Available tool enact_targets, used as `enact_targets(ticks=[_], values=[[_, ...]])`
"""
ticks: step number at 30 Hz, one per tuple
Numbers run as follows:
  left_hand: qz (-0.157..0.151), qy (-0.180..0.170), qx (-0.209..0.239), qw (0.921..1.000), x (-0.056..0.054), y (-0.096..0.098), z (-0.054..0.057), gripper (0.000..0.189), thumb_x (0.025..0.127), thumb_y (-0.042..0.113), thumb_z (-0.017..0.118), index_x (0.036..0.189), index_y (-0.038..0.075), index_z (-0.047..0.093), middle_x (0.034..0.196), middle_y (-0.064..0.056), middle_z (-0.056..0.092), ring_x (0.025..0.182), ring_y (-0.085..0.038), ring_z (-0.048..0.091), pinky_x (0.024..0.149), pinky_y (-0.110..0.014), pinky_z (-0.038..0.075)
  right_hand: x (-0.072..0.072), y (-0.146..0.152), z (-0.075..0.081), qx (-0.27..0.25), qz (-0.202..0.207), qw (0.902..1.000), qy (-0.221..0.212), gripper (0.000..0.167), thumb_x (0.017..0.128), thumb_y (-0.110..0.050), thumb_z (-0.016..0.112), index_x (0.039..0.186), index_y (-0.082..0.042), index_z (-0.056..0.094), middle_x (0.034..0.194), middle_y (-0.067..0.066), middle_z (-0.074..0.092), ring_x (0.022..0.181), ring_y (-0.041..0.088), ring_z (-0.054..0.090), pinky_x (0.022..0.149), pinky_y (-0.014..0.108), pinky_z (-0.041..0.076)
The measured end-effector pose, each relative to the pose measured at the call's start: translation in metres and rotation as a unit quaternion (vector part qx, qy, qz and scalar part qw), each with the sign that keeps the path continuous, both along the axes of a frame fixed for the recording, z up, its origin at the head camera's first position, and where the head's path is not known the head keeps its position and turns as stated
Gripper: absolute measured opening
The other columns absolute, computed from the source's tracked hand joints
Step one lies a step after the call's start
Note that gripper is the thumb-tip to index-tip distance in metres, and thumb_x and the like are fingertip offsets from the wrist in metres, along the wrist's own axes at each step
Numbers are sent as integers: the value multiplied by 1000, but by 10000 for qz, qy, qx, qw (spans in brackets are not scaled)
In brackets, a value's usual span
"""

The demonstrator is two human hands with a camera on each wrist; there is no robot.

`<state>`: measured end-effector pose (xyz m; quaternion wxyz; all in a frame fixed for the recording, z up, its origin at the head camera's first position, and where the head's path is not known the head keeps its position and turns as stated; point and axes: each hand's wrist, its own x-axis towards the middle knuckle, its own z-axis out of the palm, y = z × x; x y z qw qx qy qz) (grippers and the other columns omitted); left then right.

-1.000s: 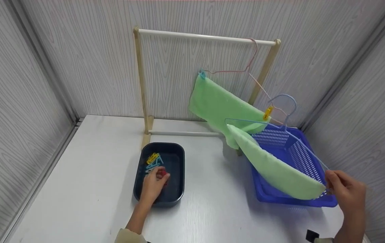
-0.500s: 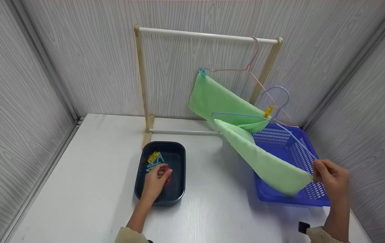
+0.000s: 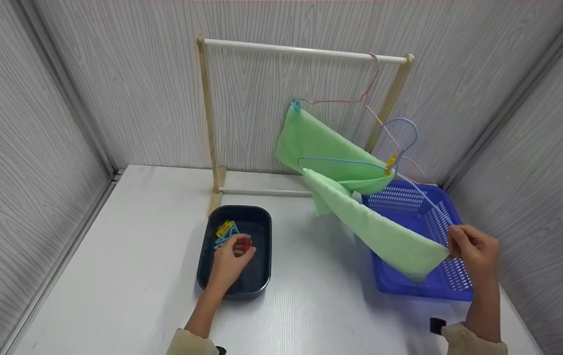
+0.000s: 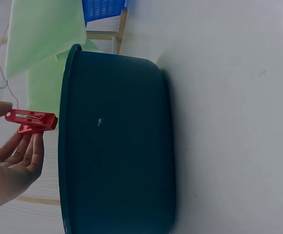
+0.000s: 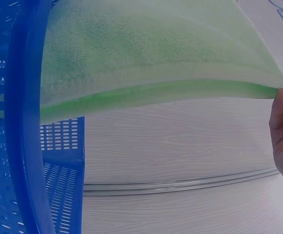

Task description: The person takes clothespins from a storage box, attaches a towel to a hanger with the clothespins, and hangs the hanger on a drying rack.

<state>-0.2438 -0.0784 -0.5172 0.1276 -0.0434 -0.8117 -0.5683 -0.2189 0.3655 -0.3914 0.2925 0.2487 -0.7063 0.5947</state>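
Over the dark tub (image 3: 257, 288), my left hand (image 3: 231, 260) pinches a red clothespin (image 4: 31, 119) between thumb and fingers; the left wrist view shows it beside the tub's rim. My right hand (image 3: 476, 249) grips the right end of a blue hanger (image 3: 422, 194) together with a corner of a light green towel (image 3: 375, 224). That towel slants from the hanger's left end down to my right fingers, above the blue basket. Behind it, a second green towel (image 3: 321, 140) hangs from a pink hanger (image 3: 335, 101), held by a blue clothespin (image 3: 296, 105) and a yellow clothespin (image 3: 391, 163).
The pink hanger hooks over the white rail (image 3: 286, 48) of a wooden-legged rack at the back. A blue basket (image 3: 424, 293) stands on the right of the white table (image 3: 114, 256). Yellow clothespins (image 3: 225, 228) and light blue clothespins (image 3: 226, 237) lie in the tub.
My right hand has moved left and slightly up, bringing the blue hanger and its towel with it. My left hand has lifted the red clothespin a little inside the tub's outline.
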Motion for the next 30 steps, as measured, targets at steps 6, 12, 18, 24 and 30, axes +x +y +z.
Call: enact_targets(ticks=[6, 12, 18, 24, 30], values=[[-118, 340, 171, 9992, -1, -1, 16, 29, 82, 7, 68, 108, -1, 59, 98, -9, 62, 86, -22, 59, 78, -39, 48, -8, -7, 2, 5, 313, 9995, 26, 21, 87, 21, 43, 70, 15, 53, 55, 11, 44, 43, 15, 36, 36, 21, 34], [-170, 717, 301, 9968, -2, 1, 32, 28, 82, 5, 69, 108, -2, 59, 99, -11, 62, 87, -23, 60, 79, -41, 48, -18, -20, 9, 319, 412, 9985, 174, 22, 86, 22, 42, 68, 13, 52, 56, 10, 44, 44, 15, 37, 36, 22, 33], [-310, 1054, 492, 9927, -1, 3, 44, 28, 83, 5, 68, 109, 1, 59, 101, -14, 62, 90, -22, 59, 79, -45, 47, -27, -33, 12, 776, 404, 9961, 127, 23, 85, 22, 44, 67, 9, 52, 56, 11, 44, 43, 15, 38, 35, 22, 33], [-319, 1481, 613, 9865, 2, 1, 54, 31, 81, 3, 69, 111, 0, 59, 102, -11, 62, 93, -20, 57, 79, -41, 48, -26, -49, 21, 1124, 365, 9929, 128, 22, 84, 23, 45, 68, 9, 53, 56, 14, 43, 43, 18, 38, 37, 21, 36], [-241, 1848, 586, 9807, 9, 4, 76, 32, 81, -1, 68, 111, -6, 57, 102, -17, 61, 96, -25, 57, 80, -38, 48, -24, -59, 30, 1262, 304, 9913, 210, 21, 85, 20, 47, 68, 9, 54, 54, 13, 43, 42, 18, 38, 36, 22, 35]])
